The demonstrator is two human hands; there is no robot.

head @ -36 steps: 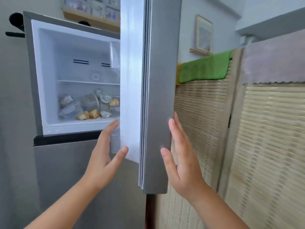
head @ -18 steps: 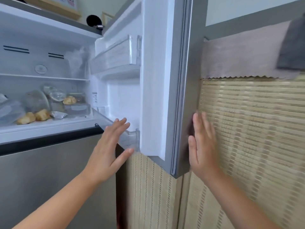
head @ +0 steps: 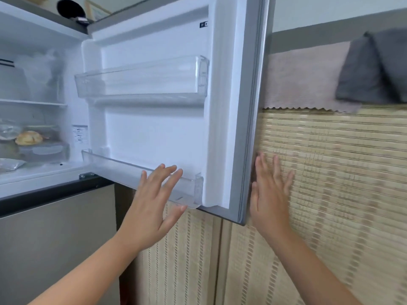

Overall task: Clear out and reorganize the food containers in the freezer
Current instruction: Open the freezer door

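Nothing has left the freezer [head: 39,172] yet, so by my reading the job is at its very start: the freezer door [head: 167,128] stands swung wide, and every food container is yet to be pulled out and sorted. Those food containers [head: 44,148] sit on the lower shelf at the far left, with a bread roll [head: 28,137] resting on top of one and frosted bags beside them. Both door bins [head: 141,84] look bare. The left hand [head: 149,208] hovers with its fingers [head: 174,179] spread and relaxed in front of the lower bin, holding nothing; the right hand [head: 269,194] lies flat, fingers straight, by the door's outer edge against the woven screen [head: 330,172]. Both hands are well apart from the containers
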